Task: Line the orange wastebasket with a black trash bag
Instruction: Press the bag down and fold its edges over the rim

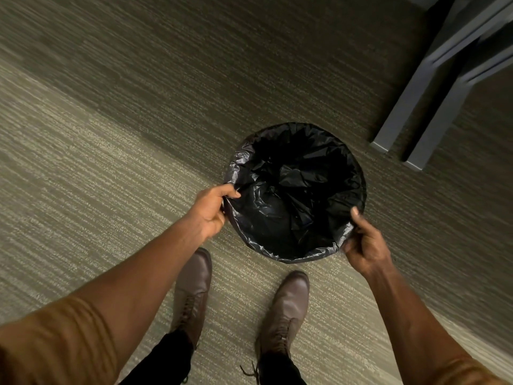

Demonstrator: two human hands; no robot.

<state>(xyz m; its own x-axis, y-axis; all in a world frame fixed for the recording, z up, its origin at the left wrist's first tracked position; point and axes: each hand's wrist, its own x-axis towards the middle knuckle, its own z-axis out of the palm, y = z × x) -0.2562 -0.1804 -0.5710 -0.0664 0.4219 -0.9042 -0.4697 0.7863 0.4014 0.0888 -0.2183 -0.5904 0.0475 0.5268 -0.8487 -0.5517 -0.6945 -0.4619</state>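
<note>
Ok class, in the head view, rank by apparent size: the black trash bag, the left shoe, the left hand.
1. black trash bag
2. left shoe
3. left hand
The hand sits nearer the camera, so true sizes may differ.

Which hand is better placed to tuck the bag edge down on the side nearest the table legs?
Probably the right hand. It grips the black trash bag on the side toward the gray table legs; the left hand holds the opposite edge.
</note>
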